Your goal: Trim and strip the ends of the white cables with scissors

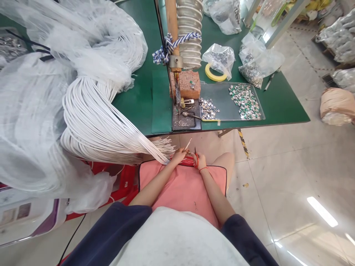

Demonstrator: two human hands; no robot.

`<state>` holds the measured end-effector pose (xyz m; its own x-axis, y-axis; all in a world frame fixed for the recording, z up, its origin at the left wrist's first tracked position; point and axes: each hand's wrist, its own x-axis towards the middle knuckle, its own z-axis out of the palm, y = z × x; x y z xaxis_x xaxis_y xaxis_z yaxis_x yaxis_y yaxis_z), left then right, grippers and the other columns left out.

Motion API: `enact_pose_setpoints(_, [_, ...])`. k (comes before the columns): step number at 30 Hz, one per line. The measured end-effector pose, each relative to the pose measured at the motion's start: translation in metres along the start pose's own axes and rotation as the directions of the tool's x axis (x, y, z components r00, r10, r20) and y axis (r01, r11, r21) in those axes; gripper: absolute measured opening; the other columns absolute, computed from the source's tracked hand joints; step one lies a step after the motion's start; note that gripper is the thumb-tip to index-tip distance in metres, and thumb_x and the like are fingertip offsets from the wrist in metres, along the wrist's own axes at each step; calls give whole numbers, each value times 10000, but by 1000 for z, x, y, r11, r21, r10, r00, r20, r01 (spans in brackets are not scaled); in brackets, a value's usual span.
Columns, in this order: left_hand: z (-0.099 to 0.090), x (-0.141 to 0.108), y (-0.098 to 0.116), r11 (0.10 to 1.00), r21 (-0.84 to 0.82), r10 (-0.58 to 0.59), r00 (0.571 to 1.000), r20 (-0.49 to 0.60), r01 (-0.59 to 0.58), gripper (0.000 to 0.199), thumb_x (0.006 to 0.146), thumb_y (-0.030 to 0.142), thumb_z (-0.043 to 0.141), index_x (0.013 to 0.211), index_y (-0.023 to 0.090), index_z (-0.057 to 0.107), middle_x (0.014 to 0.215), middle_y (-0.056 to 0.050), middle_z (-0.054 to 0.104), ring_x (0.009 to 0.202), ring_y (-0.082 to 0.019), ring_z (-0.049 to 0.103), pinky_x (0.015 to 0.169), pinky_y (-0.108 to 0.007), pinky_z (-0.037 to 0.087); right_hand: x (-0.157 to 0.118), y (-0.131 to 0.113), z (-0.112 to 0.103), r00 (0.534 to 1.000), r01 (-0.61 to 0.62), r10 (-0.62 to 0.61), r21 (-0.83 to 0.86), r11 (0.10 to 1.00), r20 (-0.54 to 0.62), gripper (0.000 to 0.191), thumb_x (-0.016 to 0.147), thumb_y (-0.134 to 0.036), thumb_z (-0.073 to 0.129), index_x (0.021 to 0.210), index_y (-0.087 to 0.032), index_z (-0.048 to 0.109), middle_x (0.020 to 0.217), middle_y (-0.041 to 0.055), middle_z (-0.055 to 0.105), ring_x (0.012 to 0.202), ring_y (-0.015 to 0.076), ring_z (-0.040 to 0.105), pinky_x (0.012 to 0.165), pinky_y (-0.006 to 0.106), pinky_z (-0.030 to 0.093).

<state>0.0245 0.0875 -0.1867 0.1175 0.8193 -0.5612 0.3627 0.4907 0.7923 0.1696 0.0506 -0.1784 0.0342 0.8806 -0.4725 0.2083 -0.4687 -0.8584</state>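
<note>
Over my lap, my left hand (pixel 179 155) is closed around a white cable (pixel 188 143), whose end sticks up past my fingers. Close to its right, my right hand (pixel 201 161) grips small red-handled scissors (pixel 197 159) with the dark tip pointing up. The two hands nearly meet; whether the blades touch the cable I cannot tell. A thick bundle of white cables (pixel 102 122) sweeps down from the left, its loose ends beside my left hand. Something shiny and red (pixel 187 161) lies beneath my hands, on the pink apron (pixel 177 192).
On the green table (pixel 133 111) stand a soldering iron (pixel 177 88), a brick (pixel 191 83) and a tray (pixel 222 99) of small connectors. Yellow tape (pixel 215 74) and plastic bags (pixel 220 57) lie behind. Plastic-wrapped cable coils (pixel 30 122) crowd the left, above a red stool (pixel 124 184).
</note>
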Motion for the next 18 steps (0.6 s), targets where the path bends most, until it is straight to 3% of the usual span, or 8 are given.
enact_pose_setpoints(5, [0,3,-3,999,-30,39,999,8,-39,255,928,353,558,985,121,645,972,-57,680,868,-171,656,795,-374,547,0,3,4,1000,9,-9,3,1000,22,467,685,-671,613,623,-234,461,390,-71,455,326,128,456,334,240,369])
enact_pose_setpoints(14, [-1,4,-2,999,-39,15,997,-76,-18,251,933,356,548,969,120,625,866,-29,652,715,-129,624,663,-302,541,4,3,3,998,68,-67,-34,997,13,458,762,-669,531,681,-219,540,465,-41,482,504,158,536,455,244,431])
enact_pose_setpoints(18, [1,5,-4,998,-52,29,996,-85,-34,232,926,342,562,927,118,624,811,-12,638,662,-113,604,618,-275,527,2,2,4,996,79,-78,-33,996,48,470,755,-680,542,632,-228,500,438,-53,450,469,149,507,456,248,424])
